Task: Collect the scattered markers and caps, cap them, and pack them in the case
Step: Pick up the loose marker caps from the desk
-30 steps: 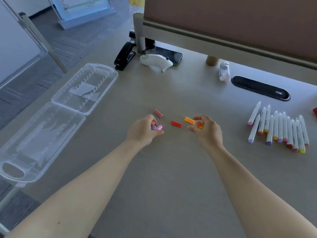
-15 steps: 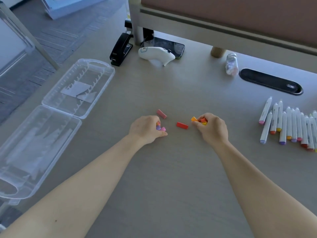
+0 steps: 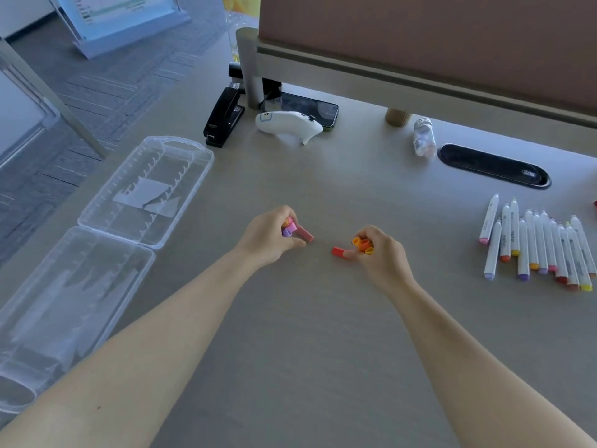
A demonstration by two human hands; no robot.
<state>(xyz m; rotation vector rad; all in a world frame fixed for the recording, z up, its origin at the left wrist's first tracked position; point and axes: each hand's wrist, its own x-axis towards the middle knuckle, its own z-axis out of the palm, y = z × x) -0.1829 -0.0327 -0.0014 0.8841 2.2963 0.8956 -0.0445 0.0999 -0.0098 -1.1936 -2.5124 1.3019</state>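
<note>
- Waiting at the frame's left edge, the case lies open with nothing packed.
- Markers lie grouped at the right edge, none visibly in the case; capping seems yet to come.
- Left hand, centre frame, curls round several caps and touches a pink cap.
- Right hand grips orange caps and pinches a red cap, seemingly the last two loose ones.

Soft daylight (slightly blurred, edges bowed)
</note>
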